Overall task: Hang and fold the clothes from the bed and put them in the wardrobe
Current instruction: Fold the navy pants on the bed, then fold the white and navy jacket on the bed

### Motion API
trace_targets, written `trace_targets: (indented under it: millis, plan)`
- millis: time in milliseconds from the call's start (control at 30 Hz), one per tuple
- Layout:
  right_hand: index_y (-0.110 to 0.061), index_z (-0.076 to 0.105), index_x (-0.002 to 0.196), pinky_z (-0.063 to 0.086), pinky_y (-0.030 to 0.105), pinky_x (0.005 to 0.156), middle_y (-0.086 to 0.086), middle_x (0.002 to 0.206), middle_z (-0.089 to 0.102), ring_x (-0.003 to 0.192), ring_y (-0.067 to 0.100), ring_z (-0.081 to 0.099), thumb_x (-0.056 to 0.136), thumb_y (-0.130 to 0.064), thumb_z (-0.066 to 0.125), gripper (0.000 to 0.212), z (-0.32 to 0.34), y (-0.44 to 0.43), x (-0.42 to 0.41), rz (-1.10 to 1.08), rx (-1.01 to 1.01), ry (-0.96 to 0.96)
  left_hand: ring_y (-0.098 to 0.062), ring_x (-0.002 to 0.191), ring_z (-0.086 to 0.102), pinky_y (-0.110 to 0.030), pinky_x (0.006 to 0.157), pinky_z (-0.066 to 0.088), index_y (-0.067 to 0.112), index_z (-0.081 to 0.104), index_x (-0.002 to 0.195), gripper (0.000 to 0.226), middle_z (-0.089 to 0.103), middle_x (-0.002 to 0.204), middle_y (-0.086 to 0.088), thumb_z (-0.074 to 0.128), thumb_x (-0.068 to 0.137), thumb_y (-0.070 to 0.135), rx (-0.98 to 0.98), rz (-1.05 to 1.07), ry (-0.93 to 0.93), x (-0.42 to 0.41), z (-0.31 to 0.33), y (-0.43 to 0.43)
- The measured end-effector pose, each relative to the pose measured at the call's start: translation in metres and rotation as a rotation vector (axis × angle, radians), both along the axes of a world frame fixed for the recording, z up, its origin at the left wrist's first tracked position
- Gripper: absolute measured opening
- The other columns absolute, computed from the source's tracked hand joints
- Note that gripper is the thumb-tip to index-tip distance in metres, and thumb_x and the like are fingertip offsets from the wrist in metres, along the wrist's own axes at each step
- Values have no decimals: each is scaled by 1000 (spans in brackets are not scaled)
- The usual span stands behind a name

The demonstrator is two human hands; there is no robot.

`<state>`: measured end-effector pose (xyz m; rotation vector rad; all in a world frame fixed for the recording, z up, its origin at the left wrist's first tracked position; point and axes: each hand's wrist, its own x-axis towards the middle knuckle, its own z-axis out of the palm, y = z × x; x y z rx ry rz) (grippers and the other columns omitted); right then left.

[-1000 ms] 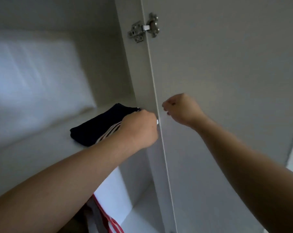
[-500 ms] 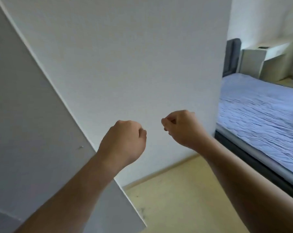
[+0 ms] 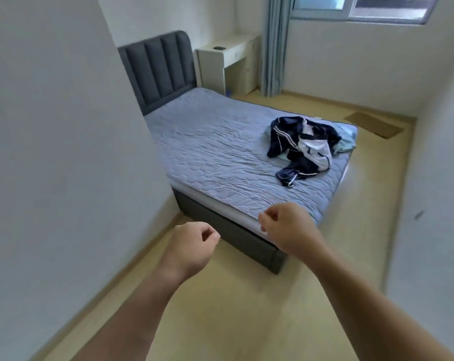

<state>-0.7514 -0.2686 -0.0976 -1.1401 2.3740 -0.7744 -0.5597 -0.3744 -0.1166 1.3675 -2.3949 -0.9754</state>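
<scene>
While both forearms reach forward, the left hand (image 3: pixel 192 246) and right hand (image 3: pixel 288 227) hang empty, fingers loosely curled. A crumpled navy-and-white striped jacket (image 3: pixel 301 147) lies far right on the blue quilted bed (image 3: pixel 220 152).

Quilted matt cloth covers the bed (image 3: pixel 220 152). On its far right lies a slightly shiny navy and white jacket (image 3: pixel 302 147). The far headboard (image 3: pixel 158 69) is padded grey fabric; the floor (image 3: pixel 246 295) smooth, faintly glossy.
</scene>
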Motion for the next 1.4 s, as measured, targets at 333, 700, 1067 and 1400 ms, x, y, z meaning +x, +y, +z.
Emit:
trace_targets:
  millis: [333, 700, 1067, 1400]
  plan:
    - [-6, 68, 77, 50, 35, 55, 7, 69, 68, 64, 26, 62, 98, -32, 53, 36, -40, -31, -249, -188, 137, 84, 1, 64, 69, -23, 65, 50, 24, 71, 74, 21, 73, 69, 16, 64, 93, 25, 230, -273, 117, -287, -65, -88]
    - [-8, 73, 87, 55, 42, 77, 5, 83, 74, 83, 26, 66, 98, -29, 54, 30, -41, -50, -491, -361, 210, 66, -4, 62, 70, -25, 66, 55, 16, 71, 78, 17, 74, 70, 7, 63, 94, 18, 305, -510, 73, -576, -84, -137]
    - [-10, 72, 86, 60, 42, 71, 3, 79, 72, 75, 23, 67, 96, -30, 53, 29, -111, -106, -740, -186, 286, -51, -23, 65, 72, -38, 71, 57, 5, 70, 75, 20, 74, 70, -6, 63, 93, 9, 538, -80, 91, -772, -159, -155]
    - [4, 64, 85, 57, 44, 69, 18, 87, 69, 70, 27, 57, 92, -17, 50, 27, -176, -218, -871, 159, 533, -21, -22, 61, 69, -31, 64, 55, 7, 68, 74, 22, 71, 70, -10, 60, 95, 8, 677, 309, 106, -837, -217, -214]
